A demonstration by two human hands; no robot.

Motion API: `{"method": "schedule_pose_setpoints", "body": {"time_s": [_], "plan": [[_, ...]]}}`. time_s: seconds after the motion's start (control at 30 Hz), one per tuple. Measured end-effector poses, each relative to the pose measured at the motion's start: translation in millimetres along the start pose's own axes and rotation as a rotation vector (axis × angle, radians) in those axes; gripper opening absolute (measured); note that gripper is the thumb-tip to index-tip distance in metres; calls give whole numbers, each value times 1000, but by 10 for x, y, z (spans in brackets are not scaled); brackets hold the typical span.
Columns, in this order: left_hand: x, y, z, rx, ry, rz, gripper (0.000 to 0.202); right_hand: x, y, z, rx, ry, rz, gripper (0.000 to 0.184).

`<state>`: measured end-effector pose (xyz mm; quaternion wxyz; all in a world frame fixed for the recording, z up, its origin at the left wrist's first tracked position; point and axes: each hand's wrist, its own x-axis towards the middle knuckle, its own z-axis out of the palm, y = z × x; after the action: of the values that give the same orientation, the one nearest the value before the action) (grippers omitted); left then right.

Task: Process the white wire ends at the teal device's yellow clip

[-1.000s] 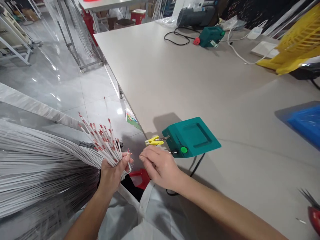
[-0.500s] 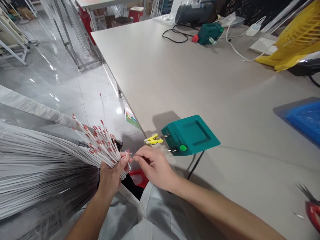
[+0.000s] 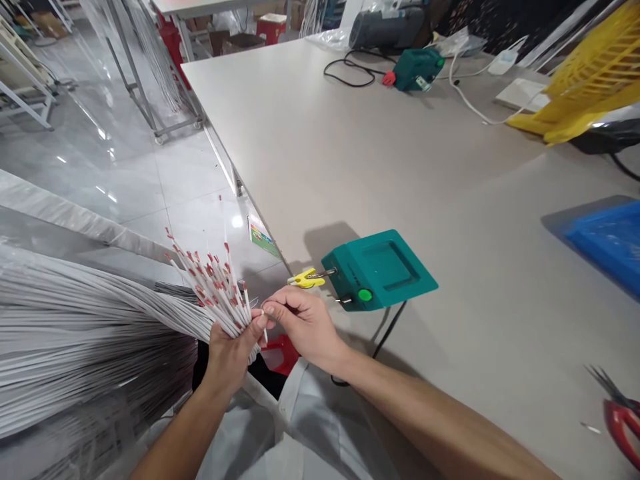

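Observation:
A bundle of white cables with reddish tips fans upward from my left hand, whose fingers are wrapped round it. My right hand is closed in a pinch at one cable's end, right beside the left thumb. Thin fine wires show faintly near the fingertips. Just past my right hand, a green device with a green button lies at the table edge. A yellow clip is fixed to a metal post on its side.
A long mass of white cables lies on a rack at the left. Red-handled scissors and a blue tray are on the table at the right. At the back stand a second green device and a yellow basket.
My hands have come together, and my right fingers now pinch at the cable end by the left thumb. The bundle has shifted slightly right and its tips stand more upright.

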<state>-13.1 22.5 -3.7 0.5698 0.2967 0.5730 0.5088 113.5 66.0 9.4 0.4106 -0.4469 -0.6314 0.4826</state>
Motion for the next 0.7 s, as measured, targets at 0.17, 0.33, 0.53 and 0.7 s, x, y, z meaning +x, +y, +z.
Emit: {"method": "schedule_pose_setpoints", "body": {"time_s": [0.17,0.33,0.53,0.7], "plan": [[10,5,17,-72,25,14,9,-80,-5,-98,-294,-20,-299,16],[43,7,5,-63,34,9,12,-99,-28,-228,-299,12,-215,13],[52,10,-23,148,-73,13,13,-11,-14,-237,-324,-187,-264,15],[54,124,-58,337,-258,-3,14,69,-23,-336,-734,-450,-531,14]]}}
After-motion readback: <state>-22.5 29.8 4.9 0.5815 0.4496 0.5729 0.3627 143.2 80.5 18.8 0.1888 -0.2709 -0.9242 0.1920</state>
